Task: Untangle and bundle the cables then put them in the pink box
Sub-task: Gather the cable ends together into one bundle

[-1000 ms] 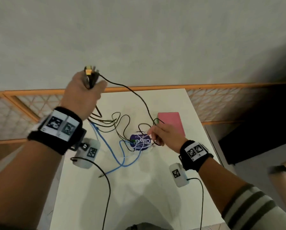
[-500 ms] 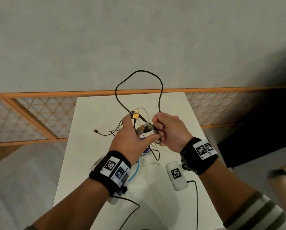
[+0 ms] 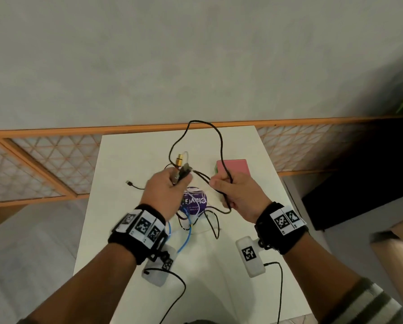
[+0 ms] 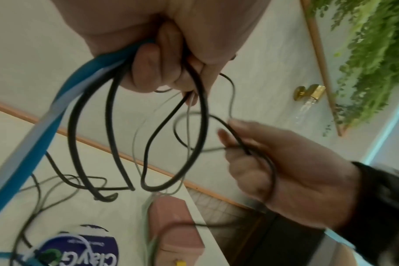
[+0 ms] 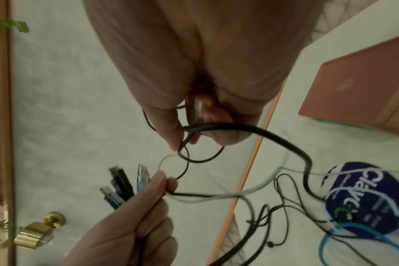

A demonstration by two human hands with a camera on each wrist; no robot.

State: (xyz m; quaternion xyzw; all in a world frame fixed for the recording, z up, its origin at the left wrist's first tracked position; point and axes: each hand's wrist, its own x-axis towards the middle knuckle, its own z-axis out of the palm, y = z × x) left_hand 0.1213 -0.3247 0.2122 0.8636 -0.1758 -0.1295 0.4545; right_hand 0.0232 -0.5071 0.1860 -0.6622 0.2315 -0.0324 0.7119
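At the left of centre in the head view, the left hand (image 3: 166, 188) was raised above the white desk (image 3: 116, 206), its fingers (image 4: 148, 70) clamped round a bunch of cable ends: black plugs (image 5: 120, 181), a blue cable (image 4: 55, 115) and thin black cables (image 3: 195, 174) looping down. Below it, in the middle of the frame, a round purple tin (image 3: 194, 201) lay on the desk with loose cable strands draped over it. To the right, the right hand (image 3: 239, 195) had its fingers (image 5: 169, 126) curled on a black cable (image 3: 221, 146) that arched toward the top of the desk. Just beyond that hand, at centre right, sat the pink box (image 3: 234, 166), closed, well apart from the bundle.
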